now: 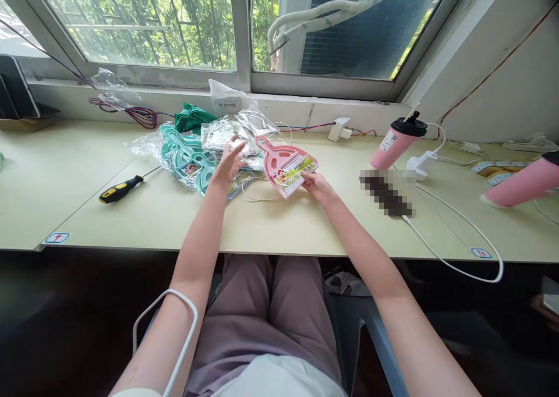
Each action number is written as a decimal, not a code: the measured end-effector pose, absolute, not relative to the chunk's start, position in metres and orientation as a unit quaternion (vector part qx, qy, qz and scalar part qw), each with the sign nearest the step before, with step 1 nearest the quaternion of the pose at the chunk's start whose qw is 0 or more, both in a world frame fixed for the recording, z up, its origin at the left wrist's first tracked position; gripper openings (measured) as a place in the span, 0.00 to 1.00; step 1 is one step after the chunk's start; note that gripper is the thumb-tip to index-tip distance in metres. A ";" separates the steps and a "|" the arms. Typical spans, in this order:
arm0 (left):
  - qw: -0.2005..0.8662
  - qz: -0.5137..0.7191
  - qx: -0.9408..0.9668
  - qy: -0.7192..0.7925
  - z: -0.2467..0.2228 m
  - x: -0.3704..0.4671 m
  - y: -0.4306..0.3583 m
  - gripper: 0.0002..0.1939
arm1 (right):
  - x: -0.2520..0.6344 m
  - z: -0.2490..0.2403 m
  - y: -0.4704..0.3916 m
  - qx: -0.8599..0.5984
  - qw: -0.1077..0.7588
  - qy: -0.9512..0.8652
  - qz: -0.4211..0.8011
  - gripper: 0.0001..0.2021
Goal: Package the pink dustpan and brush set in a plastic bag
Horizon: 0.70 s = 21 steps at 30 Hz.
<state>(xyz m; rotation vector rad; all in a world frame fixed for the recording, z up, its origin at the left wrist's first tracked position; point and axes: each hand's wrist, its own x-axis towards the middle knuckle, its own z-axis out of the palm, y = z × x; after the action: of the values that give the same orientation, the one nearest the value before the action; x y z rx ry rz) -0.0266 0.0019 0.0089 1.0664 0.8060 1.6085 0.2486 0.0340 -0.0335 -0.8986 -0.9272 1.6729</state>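
Observation:
In my right hand (318,186) is a small pink dustpan (273,152), pinched at its lower right edge. A white-bristled brush and a printed yellow-green and white label (297,173) lie across its pan, and its handle points up and left. My left hand (229,163) is just left of the dustpan, fingers apart, in front of crinkled clear plastic bags (244,126); whether it touches the plastic I cannot tell. Several teal dustpans (183,152) in clear wrapping lie beside it on the left.
A yellow-black screwdriver (122,190) lies left on the pale table (279,228). Green crumpled plastic (192,117) sits behind the teal pile. On the right are a pink cup (395,144), a white plug (421,165), a blurred-out item (384,192) with a cable, and another pink cup (522,183).

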 end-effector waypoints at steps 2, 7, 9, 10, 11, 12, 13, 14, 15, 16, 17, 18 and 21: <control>0.523 0.632 0.462 0.336 0.011 -0.018 0.000 0.37 | 0.248 -0.034 0.035 -0.364 0.499 -0.389 0.683 0.10; 0.542 0.601 0.482 0.338 0.016 -0.001 -0.004 0.40 | 0.246 -0.027 0.031 -0.312 0.478 -0.425 0.703 0.12; 0.547 0.589 0.486 0.342 0.017 0.001 -0.006 0.41 | 0.245 -0.026 0.029 -0.289 0.480 -0.432 0.707 0.14; 0.555 0.584 0.486 0.339 0.018 0.002 -0.007 0.41 | 0.245 -0.026 0.029 -0.287 0.486 -0.429 0.705 0.14; 0.565 0.579 0.485 0.332 0.019 0.002 -0.008 0.42 | 0.244 -0.026 0.029 -0.291 0.498 -0.422 0.700 0.14; 0.579 0.573 0.482 0.323 0.019 0.002 -0.009 0.42 | 0.244 -0.027 0.030 -0.297 0.512 -0.412 0.693 0.13; 0.594 0.567 0.476 0.315 0.020 0.003 -0.009 0.42 | 0.243 -0.029 0.031 -0.303 0.527 -0.402 0.685 0.13; 0.609 0.561 0.468 0.310 0.020 0.004 -0.010 0.43 | 0.243 -0.030 0.032 -0.305 0.541 -0.395 0.677 0.12; 0.623 0.553 0.459 0.309 0.020 0.006 -0.010 0.43 | 0.243 -0.032 0.033 -0.306 0.554 -0.389 0.669 0.13; 0.635 0.545 0.451 0.311 0.019 0.008 -0.010 0.43 | 0.242 -0.033 0.033 -0.306 0.564 -0.384 0.664 0.13; 0.644 0.539 0.444 0.313 0.019 0.010 -0.010 0.42 | 0.242 -0.034 0.034 -0.306 0.572 -0.381 0.659 0.13; 0.650 0.535 0.440 0.313 0.018 0.013 -0.010 0.40 | 0.241 -0.035 0.034 -0.306 0.578 -0.377 0.656 0.14; 0.660 0.525 0.452 0.289 0.016 0.024 -0.010 0.35 | 0.241 -0.035 0.034 -0.304 0.591 -0.362 0.653 0.16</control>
<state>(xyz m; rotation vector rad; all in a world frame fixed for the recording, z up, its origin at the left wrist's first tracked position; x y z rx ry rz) 0.0241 -0.0105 0.0163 1.0222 0.6540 1.1886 0.2405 0.0338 -0.0351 -0.7066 -0.8433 1.5198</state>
